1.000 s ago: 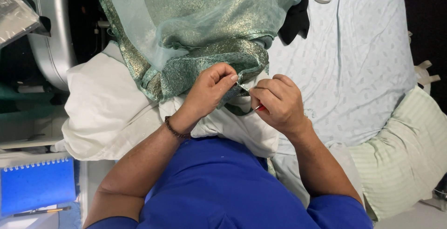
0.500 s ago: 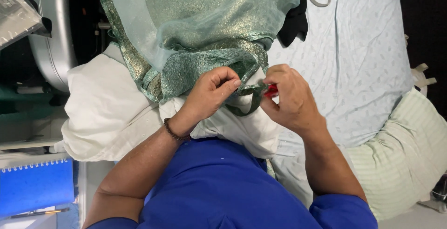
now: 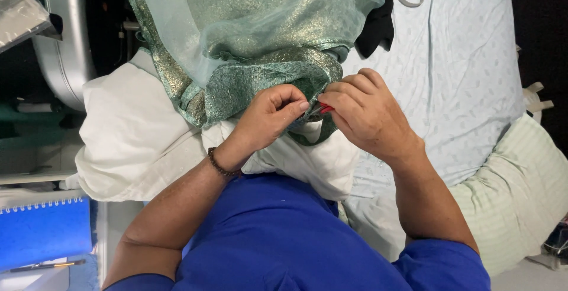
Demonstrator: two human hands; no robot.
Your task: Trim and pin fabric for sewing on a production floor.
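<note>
A shimmering green and gold fabric (image 3: 260, 42) with a sheer pale green layer drapes over white cloth (image 3: 136, 137) in front of me. My left hand (image 3: 269, 116) pinches the folded green hem between thumb and fingers. My right hand (image 3: 367, 113) is closed around a small red-handled tool (image 3: 324, 109), its metal tip touching the hem right beside my left fingertips. A bead bracelet circles my left wrist. Most of the tool is hidden inside my right hand.
A pale patterned sheet (image 3: 461, 78) spreads to the right, with a striped green pillow (image 3: 520, 196) lower right. A blue spiral notebook (image 3: 44, 232) and a pencil (image 3: 47, 265) lie at lower left. A grey metal machine body (image 3: 65, 42) stands upper left.
My right hand has moved slightly left and up, bringing the red tool against the hem. My left hand keeps its pinch on the fabric.
</note>
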